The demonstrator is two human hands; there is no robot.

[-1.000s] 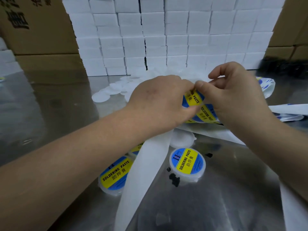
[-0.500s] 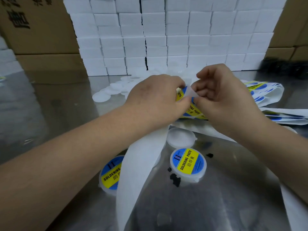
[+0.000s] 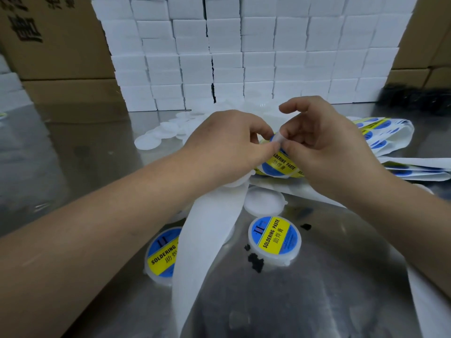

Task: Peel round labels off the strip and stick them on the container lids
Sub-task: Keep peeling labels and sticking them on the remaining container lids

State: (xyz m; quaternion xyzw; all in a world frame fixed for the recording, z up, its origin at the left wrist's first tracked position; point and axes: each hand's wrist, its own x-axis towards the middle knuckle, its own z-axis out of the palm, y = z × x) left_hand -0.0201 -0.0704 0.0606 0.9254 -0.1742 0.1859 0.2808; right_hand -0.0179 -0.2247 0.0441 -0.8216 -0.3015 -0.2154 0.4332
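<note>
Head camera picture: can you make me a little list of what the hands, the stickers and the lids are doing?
left hand: holds the label strip
right hand: pinches the lifted edge of a round label
labelled lid: in full view on the table
second labelled lid: half hidden under the hanging strip
bare lid: just behind the first labelled one
more bare lids: heaped farther back
</note>
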